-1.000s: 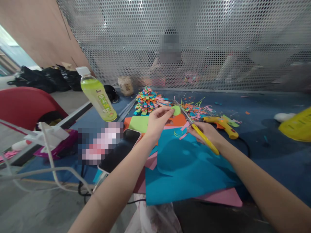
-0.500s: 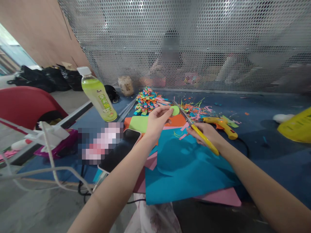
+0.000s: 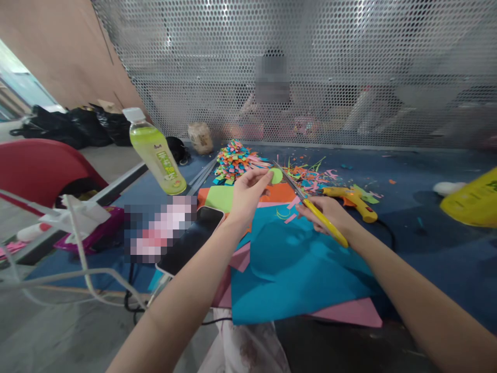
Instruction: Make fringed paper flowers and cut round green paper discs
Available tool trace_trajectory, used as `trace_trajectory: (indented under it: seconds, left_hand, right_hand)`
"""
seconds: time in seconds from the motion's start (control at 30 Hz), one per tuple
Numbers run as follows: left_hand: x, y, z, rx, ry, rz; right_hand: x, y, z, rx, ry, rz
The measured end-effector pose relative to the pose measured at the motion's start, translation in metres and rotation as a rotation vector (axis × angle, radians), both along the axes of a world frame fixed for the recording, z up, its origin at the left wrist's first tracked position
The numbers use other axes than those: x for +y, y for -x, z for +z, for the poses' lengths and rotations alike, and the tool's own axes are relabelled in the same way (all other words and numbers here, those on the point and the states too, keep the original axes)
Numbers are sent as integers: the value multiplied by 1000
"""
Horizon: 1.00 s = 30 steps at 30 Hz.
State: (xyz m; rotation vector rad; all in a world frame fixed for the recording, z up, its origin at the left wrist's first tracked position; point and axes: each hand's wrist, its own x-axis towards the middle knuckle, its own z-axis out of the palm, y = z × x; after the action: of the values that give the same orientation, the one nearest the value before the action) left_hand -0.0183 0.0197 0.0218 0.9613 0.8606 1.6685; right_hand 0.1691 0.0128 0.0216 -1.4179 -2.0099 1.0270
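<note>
Between the thumb and fingers of my left hand [image 3: 250, 192] is a small round green paper disc [image 3: 276, 176]. My right hand [image 3: 324, 212] is closed on yellow-handled scissors [image 3: 325, 221], whose blades point up and left, beside the disc's right edge. Whether the blades touch the disc I cannot tell. Below my hands lies a large blue paper sheet [image 3: 295, 274] over pink sheets [image 3: 349, 312], with thin paper strips on it. Orange paper [image 3: 280, 194] and green paper [image 3: 219, 197] lie near my left hand.
Behind my hands stands a cone of colourful paper pieces [image 3: 235, 161] beside scattered scraps [image 3: 310, 176]. A yellow glue gun [image 3: 351, 199] with a black cord lies right. At left are a phone [image 3: 192, 241], a drink bottle [image 3: 157, 153] and a tissue pack [image 3: 91, 233]. Perforated metal [image 3: 330, 67] rises behind.
The disc in my left hand has shifted very slightly left. The view has moved a little; both hands keep their holds.
</note>
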Motion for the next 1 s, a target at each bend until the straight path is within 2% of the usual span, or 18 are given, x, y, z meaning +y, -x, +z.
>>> trace_trajectory:
  seconds: [0.43, 1.0]
  left_hand:
    - [3, 1, -2, 28, -23, 75]
    - [5, 2, -4, 15, -40, 93]
  right_hand:
    - [-2, 1, 3, 5, 28, -33]
    - [-3, 0, 5, -33, 37, -8]
